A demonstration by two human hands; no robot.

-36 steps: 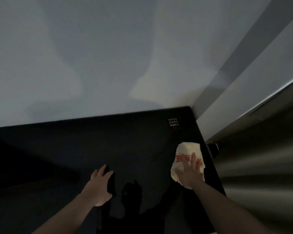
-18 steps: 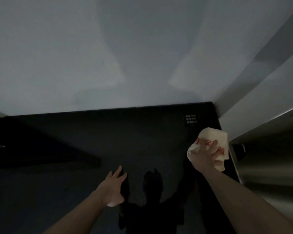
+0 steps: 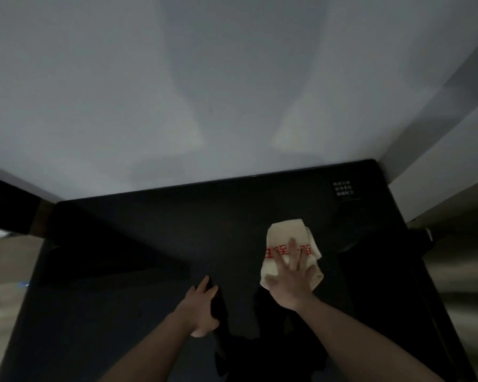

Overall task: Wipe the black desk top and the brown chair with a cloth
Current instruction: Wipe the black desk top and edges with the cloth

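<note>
The black desk top (image 3: 138, 271) fills the lower half of the view, with its far edge against a pale wall. A cream cloth with red print (image 3: 284, 238) lies on the desk right of centre. My right hand (image 3: 290, 282) presses flat on the cloth's near part, fingers spread. My left hand (image 3: 202, 307) rests flat on the bare desk to the left of it, holding nothing. The brown chair is not in view.
A small dark label with white print (image 3: 346, 189) sits at the desk's far right corner. The pale wall (image 3: 204, 92) rises behind the desk. A lighter side panel (image 3: 447, 166) stands at the right. Pale floor (image 3: 9, 260) shows left of the desk.
My right hand has slid the cloth from the desk's right edge leftward toward the middle. The view has turned to the left, showing the desk's left edge. My left hand stays planted.
</note>
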